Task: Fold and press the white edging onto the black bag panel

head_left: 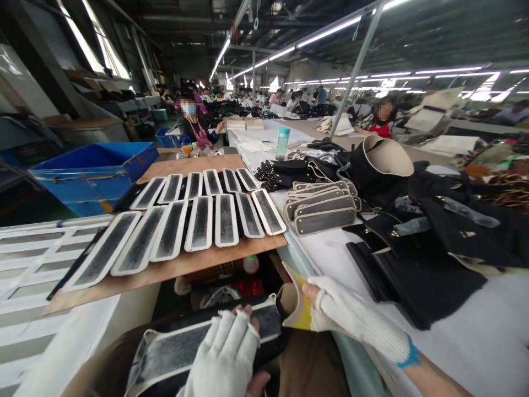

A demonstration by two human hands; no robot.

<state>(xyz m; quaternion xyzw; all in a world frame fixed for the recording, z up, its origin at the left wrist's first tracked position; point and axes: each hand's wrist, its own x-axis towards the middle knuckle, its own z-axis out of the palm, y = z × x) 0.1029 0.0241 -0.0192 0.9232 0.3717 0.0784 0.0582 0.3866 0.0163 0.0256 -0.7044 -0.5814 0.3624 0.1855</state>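
White-gloved, the left grip (225, 358) is clamped over a white-edged black strip (173, 344) low in frame. The right grip (341, 314) pinches a yellow-and-tan card (298, 309) just off the desk (475, 331) edge. Up above, a wooden board (173, 267) carries two rows of matching strips. A stack of grey panels (322, 212) sits on the desk beside black material (425, 275).

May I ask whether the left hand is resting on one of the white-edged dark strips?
Yes, the gloved left hand lies across a white-edged dark strip.
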